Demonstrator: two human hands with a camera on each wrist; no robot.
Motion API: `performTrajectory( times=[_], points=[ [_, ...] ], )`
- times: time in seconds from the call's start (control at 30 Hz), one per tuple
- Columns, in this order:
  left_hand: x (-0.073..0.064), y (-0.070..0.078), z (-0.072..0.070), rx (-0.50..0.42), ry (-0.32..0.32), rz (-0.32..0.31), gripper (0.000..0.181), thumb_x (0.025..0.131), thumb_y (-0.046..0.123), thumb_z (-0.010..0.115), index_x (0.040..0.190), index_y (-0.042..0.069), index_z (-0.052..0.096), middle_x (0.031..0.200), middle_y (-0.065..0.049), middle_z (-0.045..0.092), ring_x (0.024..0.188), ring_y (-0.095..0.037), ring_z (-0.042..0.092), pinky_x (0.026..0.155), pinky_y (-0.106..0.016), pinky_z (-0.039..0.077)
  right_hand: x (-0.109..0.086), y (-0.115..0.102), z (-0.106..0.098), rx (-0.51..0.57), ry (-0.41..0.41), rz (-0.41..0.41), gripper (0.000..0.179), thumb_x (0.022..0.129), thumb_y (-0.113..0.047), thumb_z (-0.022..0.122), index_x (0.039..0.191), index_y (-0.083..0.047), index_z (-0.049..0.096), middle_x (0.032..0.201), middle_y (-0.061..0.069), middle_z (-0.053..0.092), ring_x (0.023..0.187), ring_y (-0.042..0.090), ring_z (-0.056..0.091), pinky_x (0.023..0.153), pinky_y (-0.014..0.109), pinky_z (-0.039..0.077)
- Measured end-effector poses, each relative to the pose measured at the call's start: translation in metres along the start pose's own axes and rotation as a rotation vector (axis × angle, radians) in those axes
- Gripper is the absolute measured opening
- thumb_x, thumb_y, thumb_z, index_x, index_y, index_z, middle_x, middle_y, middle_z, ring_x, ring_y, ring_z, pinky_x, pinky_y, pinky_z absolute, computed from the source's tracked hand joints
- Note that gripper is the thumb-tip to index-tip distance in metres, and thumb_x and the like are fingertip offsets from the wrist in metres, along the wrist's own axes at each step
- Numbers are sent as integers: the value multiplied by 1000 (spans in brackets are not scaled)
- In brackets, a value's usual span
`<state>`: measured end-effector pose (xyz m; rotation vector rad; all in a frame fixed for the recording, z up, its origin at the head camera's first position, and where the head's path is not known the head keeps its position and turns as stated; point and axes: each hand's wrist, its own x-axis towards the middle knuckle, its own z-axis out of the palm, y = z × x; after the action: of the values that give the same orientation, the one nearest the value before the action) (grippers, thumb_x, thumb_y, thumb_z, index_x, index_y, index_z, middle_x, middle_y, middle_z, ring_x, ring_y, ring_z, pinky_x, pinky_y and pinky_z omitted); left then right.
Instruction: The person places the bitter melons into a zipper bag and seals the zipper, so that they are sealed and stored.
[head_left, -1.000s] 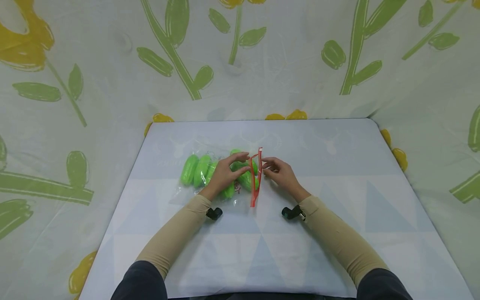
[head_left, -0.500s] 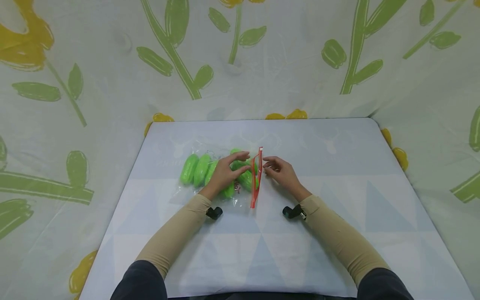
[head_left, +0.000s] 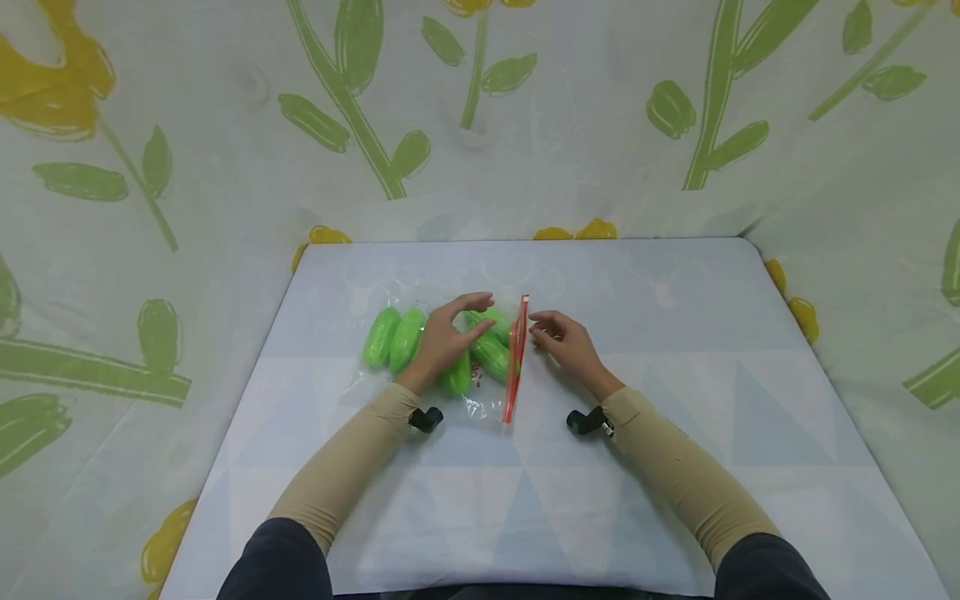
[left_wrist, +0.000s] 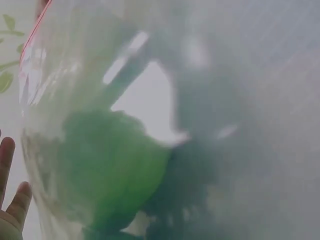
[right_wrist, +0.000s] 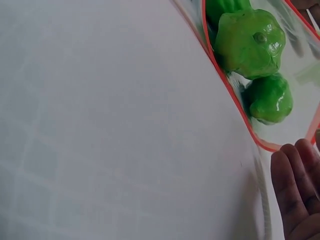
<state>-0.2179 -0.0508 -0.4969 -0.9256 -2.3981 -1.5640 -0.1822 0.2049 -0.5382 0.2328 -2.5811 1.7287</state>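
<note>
A clear plastic zip bag [head_left: 480, 407] with a red-edged mouth [head_left: 517, 358] lies on the table. Several long, lumpy green vegetables [head_left: 405, 337] are inside it, some hidden under my left arm. Over the bag, my left hand [head_left: 442, 337] has its thumb and fingers spread apart, with nothing between them. The left wrist view is mostly filled by the bag's film [left_wrist: 210, 100], with fingers [left_wrist: 19, 207] at its left edge. My right hand [head_left: 566, 343] is just right of the mouth; in the right wrist view its fingers [right_wrist: 285, 182] extend straight beside the red rim.
The table [head_left: 675, 292] has a pale blue and white triangle pattern. Behind and beside it hangs a cloth [head_left: 570, 125] printed with green leaves and yellow flowers. A small black camera [head_left: 427, 419] sits on the left wrist, another black camera [head_left: 585, 422] on the right.
My left hand has shifted slightly back and left, away from the bag's mouth. The two red edges now appear closer together. The right hand has barely moved.
</note>
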Motion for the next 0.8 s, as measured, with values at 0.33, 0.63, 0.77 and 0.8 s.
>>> performTrajectory(
  times=[0.33, 0.63, 0.77, 0.8],
  points=[
    [24, 12, -19, 98, -144, -51, 50, 95, 26, 74, 141, 12, 60, 135, -2, 66, 124, -19, 59, 114, -42, 40, 6, -2, -1, -15, 15, 29, 28, 102, -20, 64, 127, -9, 67, 111, 10, 72, 89, 23, 67, 72, 25, 54],
    [48, 10, -32, 228, -329, -67, 57, 96, 35, 73, 146, 16, 55, 141, -4, 61, 130, -24, 55, 111, -49, 42, 13, 0, -1, 2, 27, 41, 31, 102, -23, 64, 128, -6, 65, 112, 13, 70, 92, 25, 68, 78, 30, 58],
    [59, 4, -32, 254, -384, -81, 58, 95, 37, 73, 147, 18, 54, 142, -3, 60, 131, -22, 53, 111, -47, 42, 16, 2, -2, 5, 32, 60, 31, 103, -24, 63, 129, -7, 64, 114, 13, 69, 93, 26, 68, 82, 37, 59],
    [61, 2, -32, 263, -397, -90, 59, 95, 38, 73, 147, 19, 54, 143, -2, 59, 131, -22, 53, 112, -46, 41, 17, 3, -2, 7, 33, 67, 31, 103, -25, 62, 129, -8, 64, 114, 13, 68, 93, 26, 68, 83, 38, 59]
  ],
)
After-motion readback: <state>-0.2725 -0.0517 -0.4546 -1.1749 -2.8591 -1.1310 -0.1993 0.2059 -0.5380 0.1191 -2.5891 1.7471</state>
